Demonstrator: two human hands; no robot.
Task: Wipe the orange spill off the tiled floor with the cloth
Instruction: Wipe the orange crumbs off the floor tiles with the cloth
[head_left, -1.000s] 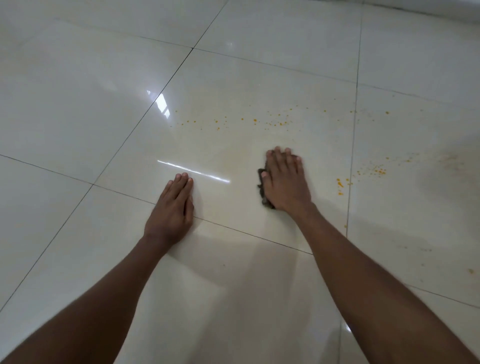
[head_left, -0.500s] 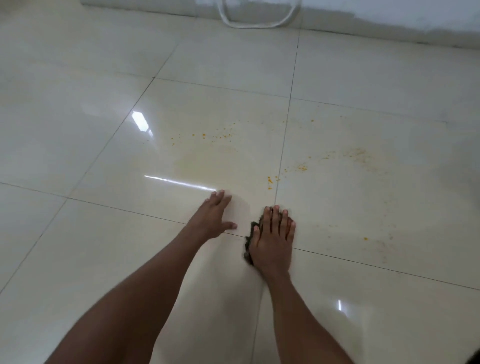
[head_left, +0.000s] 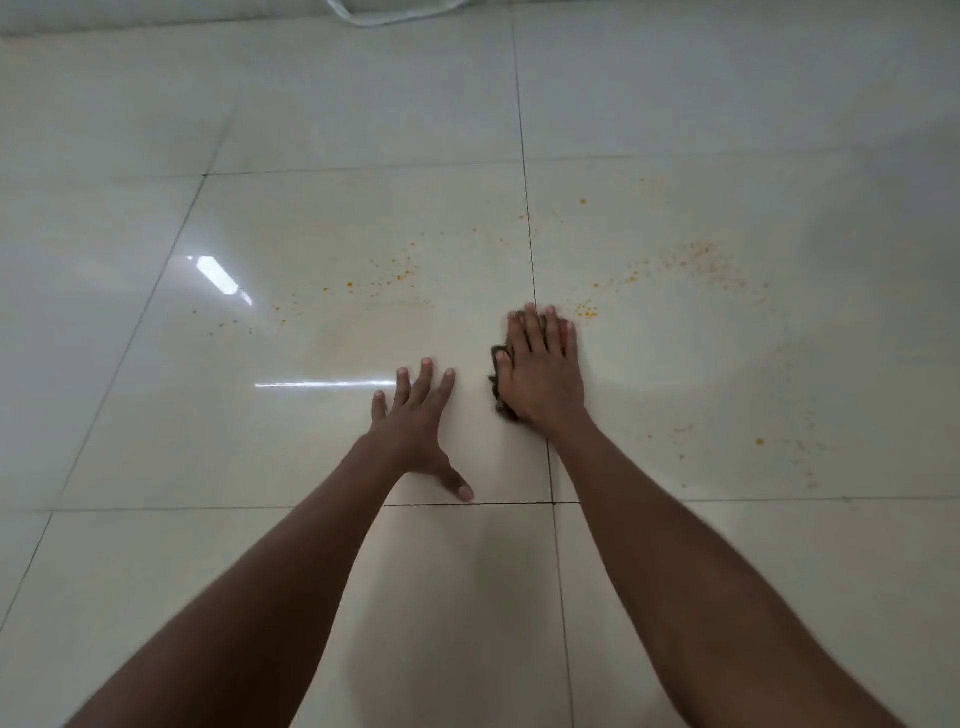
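My right hand (head_left: 543, 366) presses flat on a small dark cloth (head_left: 500, 387) on the glossy tiled floor (head_left: 363, 208); only the cloth's left edge shows from under the palm. Orange specks (head_left: 587, 310) lie just beyond its fingertips. More specks (head_left: 384, 280) scatter across the tile to the left, and a faint orange smear (head_left: 698, 257) lies farther right. A few specks (head_left: 760, 441) sit to the right of my wrist. My left hand (head_left: 415, 421) rests flat on the floor, fingers spread, a little left of the cloth.
The foot of a wall runs along the top edge, with a white cable loop (head_left: 395, 15) lying against it. Dark grout lines (head_left: 532, 260) cross between the tiles. A bright light reflection (head_left: 218, 275) shines on the tile at left.
My right hand has pushed the cloth forward, away from me, up to the orange specks by the grout line. My left hand has spread its fingers and stayed beside it. The view shifted.
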